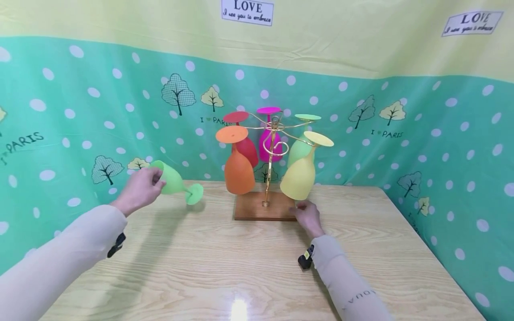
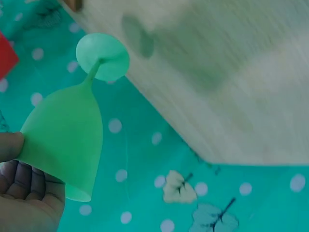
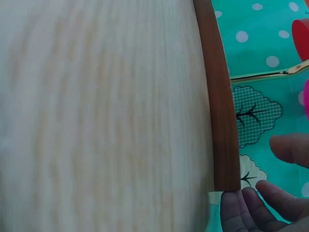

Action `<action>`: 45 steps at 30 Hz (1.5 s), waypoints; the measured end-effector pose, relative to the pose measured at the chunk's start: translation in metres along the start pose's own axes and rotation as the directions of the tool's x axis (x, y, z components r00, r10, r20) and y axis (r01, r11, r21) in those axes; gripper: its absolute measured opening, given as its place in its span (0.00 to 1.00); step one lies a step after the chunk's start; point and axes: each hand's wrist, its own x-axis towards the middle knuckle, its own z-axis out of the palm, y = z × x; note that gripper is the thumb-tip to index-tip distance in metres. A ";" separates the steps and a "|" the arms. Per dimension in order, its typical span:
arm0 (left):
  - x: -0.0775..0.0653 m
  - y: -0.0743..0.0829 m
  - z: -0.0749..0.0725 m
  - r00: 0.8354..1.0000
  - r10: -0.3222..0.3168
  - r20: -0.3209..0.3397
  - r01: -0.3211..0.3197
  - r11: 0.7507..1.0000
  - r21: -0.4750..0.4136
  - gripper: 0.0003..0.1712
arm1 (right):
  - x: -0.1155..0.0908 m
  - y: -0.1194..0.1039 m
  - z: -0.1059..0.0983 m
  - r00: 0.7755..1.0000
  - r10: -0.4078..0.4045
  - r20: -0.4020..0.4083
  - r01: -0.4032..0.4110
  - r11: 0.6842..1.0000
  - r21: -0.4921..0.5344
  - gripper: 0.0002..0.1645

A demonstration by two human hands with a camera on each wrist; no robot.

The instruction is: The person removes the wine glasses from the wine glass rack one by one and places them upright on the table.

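In the head view my left hand (image 1: 141, 188) pinches the rim of a light green plastic goblet (image 1: 172, 180), which tilts with its foot pointing right and down, raised above the table. The left wrist view shows the thumb on the outside of the goblet's bowl (image 2: 67, 130). My right hand (image 1: 309, 217) is at the right end of the wooden base (image 1: 250, 209) of a gold wire glass rack (image 1: 268, 174). Its fingertips touch the base's end (image 3: 226, 145), while the thumb stands apart from it.
Several goblets hang upside down from the rack: an orange goblet (image 1: 239, 174), a red goblet (image 1: 246, 151), a magenta goblet (image 1: 270, 145), a mint green goblet (image 1: 299, 150) and a yellow goblet (image 1: 299, 178). A patterned curtain (image 1: 132, 98) surrounds the wooden table (image 1: 217, 263).
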 end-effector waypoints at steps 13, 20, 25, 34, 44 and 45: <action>0.030 -0.024 -0.010 1.000 0.018 0.016 -0.021 0.979 0.204 0.14 | 0.003 0.002 0.007 0.998 0.069 0.000 -0.069 0.996 -0.056 0.23; 0.037 -0.039 -0.012 0.997 -0.004 0.072 -0.017 0.956 0.294 0.11 | 0.006 0.002 0.010 0.999 0.047 0.013 -0.046 0.996 -0.079 0.19; 0.038 -0.051 -0.010 0.997 0.000 0.074 -0.024 0.947 0.320 0.09 | 0.007 0.003 0.012 0.999 0.034 0.018 -0.032 0.995 -0.094 0.15; 0.037 -0.065 -0.003 0.998 0.030 0.064 -0.049 0.945 0.323 0.16 | 0.008 0.000 0.011 0.998 0.060 0.029 -0.056 0.993 -0.101 0.19; 0.041 -0.062 0.004 0.996 0.086 0.031 -0.091 0.921 0.378 0.12 | 0.010 0.003 0.010 0.998 0.059 0.029 -0.055 0.993 -0.105 0.20; 0.041 -0.062 0.004 0.996 0.090 0.028 -0.094 0.920 0.381 0.11 | 0.010 0.003 0.010 0.998 0.058 0.031 -0.055 0.993 -0.100 0.19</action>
